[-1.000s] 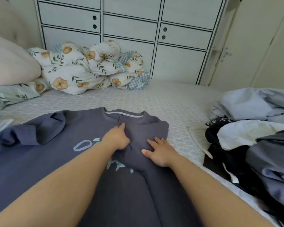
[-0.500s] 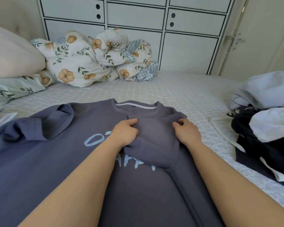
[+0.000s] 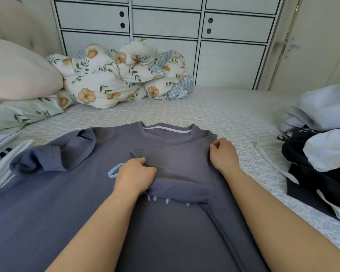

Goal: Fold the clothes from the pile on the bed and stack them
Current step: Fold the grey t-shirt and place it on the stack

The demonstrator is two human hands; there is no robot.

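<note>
The gray-blue shirt (image 3: 71, 209) lies flat on the bed (image 3: 214, 110), front up, with its right side already folded in over the chest. To do this fold well, I think the folded edge should be pulled straight and pressed flat before the other sleeve comes in. The left hand (image 3: 134, 176) curls its fingers (image 3: 143, 168) around the folded sleeve. The right hand (image 3: 223, 153) pinches the shirt's shoulder edge. The unfolded pile (image 3: 320, 146) sits right of the shirt.

Shirt (image 3: 67, 213) on bed (image 3: 214, 108), clothes pile (image 3: 322, 154) right, duvet (image 3: 116, 79) behind.
</note>
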